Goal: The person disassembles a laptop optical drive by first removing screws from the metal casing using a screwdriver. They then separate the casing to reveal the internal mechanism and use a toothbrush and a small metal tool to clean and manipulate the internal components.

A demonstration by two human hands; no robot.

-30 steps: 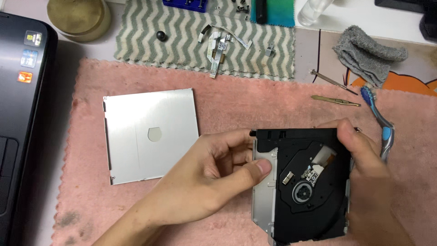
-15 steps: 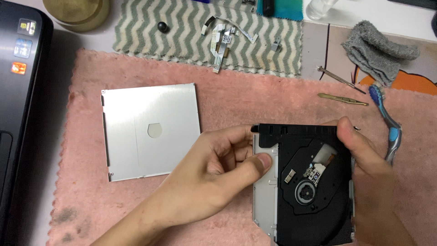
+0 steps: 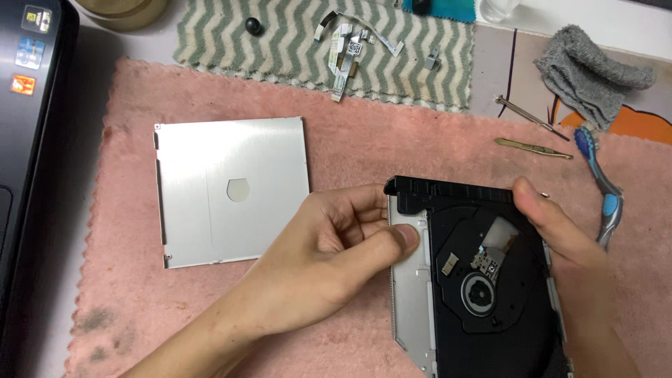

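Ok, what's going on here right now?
A person holds an opened optical drive on a pink mat. The left hand pinches its silver left edge, thumb on top; the right hand grips its right side. The drive's metal cover lies apart to the left, beside a laptop.

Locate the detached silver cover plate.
Head view: silver cover plate lies flat on the pink mat, just left of the left hand.

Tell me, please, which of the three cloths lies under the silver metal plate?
The pink cloth: the plate rests on it. The zigzag cloth holds small parts, and the grey one lies crumpled apart.
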